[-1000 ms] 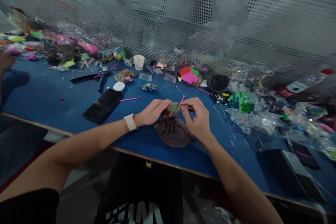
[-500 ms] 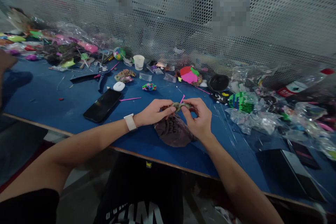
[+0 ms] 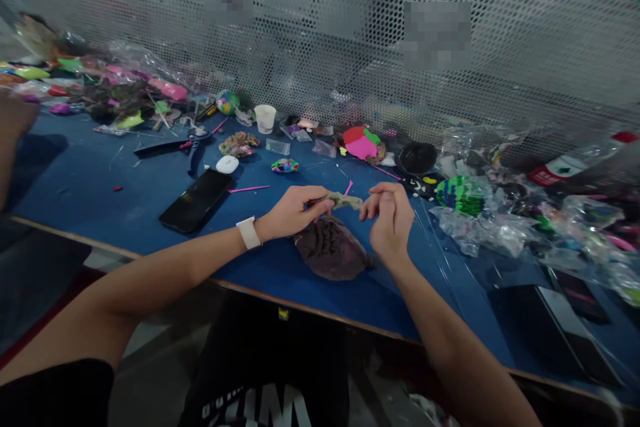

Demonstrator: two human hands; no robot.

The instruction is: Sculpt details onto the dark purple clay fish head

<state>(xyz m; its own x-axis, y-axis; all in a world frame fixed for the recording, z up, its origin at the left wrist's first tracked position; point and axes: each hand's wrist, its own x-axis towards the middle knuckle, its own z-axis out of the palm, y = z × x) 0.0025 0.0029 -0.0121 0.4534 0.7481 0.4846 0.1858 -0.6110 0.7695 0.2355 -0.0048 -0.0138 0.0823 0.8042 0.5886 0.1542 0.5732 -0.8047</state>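
My left hand point(image 3: 293, 211) pinches one end of a small olive-grey strip of clay point(image 3: 343, 200), held level above the blue table point(image 3: 100, 193). My right hand point(image 3: 390, 220) hovers just right of the strip's free end, fingers curled and blurred; whether it touches the strip I cannot tell. Under both hands lies a dark brown ridged lump of clay point(image 3: 330, 250) on the table. A white watch band point(image 3: 249, 232) circles my left wrist.
A black phone point(image 3: 196, 199) and a white earbud case point(image 3: 227, 164) lie to the left. Coloured clay pieces, a white cup point(image 3: 265, 118), a black bowl point(image 3: 417, 157) and plastic bags point(image 3: 500, 227) crowd the back and right. Another person's hand point(image 3: 15, 117) shows at far left.
The clay piece was bunched between both hands; now it is stretched into a strip held by my left hand, and my right hand has moved slightly right, off it.
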